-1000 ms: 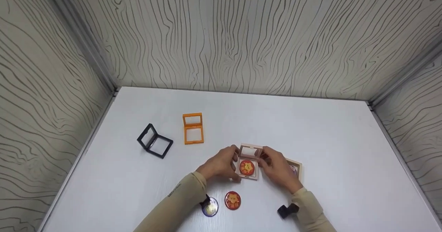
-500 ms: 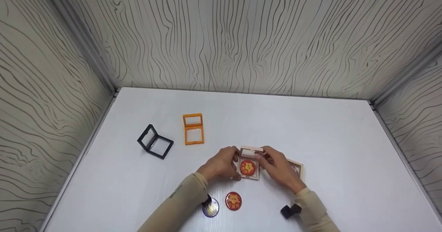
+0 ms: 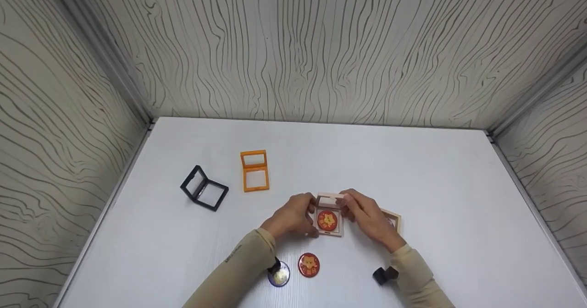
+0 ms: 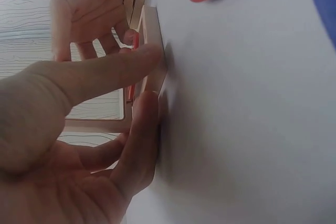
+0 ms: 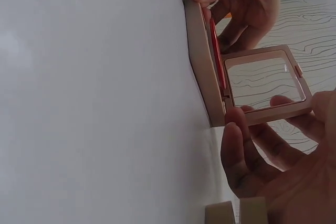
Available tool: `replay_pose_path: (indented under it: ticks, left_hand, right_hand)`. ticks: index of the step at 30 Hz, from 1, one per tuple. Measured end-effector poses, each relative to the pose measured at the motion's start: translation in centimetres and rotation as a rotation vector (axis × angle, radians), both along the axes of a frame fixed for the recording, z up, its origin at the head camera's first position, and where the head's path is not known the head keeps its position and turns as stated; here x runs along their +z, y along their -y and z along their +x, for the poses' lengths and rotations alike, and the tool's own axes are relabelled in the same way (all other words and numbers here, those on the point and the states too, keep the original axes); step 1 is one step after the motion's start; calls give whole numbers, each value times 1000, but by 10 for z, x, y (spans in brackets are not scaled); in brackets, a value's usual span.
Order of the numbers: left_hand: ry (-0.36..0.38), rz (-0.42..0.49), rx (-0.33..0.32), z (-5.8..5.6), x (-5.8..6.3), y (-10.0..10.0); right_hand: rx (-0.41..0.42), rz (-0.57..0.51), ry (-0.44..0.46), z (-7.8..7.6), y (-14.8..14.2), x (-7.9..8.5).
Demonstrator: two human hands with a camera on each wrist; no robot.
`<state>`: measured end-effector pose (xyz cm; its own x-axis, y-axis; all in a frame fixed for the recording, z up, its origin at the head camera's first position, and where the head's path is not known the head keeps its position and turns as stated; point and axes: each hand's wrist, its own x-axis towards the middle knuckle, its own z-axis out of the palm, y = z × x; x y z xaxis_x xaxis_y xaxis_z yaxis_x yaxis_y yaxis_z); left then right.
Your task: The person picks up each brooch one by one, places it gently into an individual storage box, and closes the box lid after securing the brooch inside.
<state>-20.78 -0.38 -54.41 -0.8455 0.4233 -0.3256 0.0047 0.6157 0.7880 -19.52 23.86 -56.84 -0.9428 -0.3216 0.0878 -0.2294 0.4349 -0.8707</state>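
A pale pink square display case with a clear window lies hinged open on the white table. In its base sits a round red badge with a yellow star figure. My left hand grips the base at its left side, thumb and fingers spread along the edge. The right hand pinches the raised lid near its free corner. In the right wrist view, the lid stands up at an angle from the base and the badge appears edge-on.
A second red star badge and a blue-rimmed badge, partly under the left wrist strap, lie in front. Black and orange cases stand open at the left. A light wooden-coloured case is half hidden behind the right hand.
The right thumb has moved up from near the hinge to the lid's upper right corner. The lid leans slightly further forward than at first. The left hand stays on the base.
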Motion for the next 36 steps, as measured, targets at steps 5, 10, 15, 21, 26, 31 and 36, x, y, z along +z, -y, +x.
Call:
replay_pose_path:
  ticks: [5,10,15,21,26,31,36]
  left_hand:
    - [7,18,13,0,0,-1]
    - [-6,5,2,1,-1,-2]
    - [-11,0,13,1,0,-2]
    - [-12,-2,19,1,-1,-1]
    - [-32,9,9,2,-2,0]
    - [-38,24,8,4,-2,1]
    - [-20,42,20,5,-2,3]
  right_hand:
    - [-9,18,4,3,-1,4]
    - [-16,13,12,8,-3,5]
    - [5,13,-34,11,-3,5]
    - [56,3,-132,13,-5,4]
    - [75,44,-161,16,-6,6]
    - [81,109,-199,19,-6,7]
    - [92,179,-187,24,-4,11]
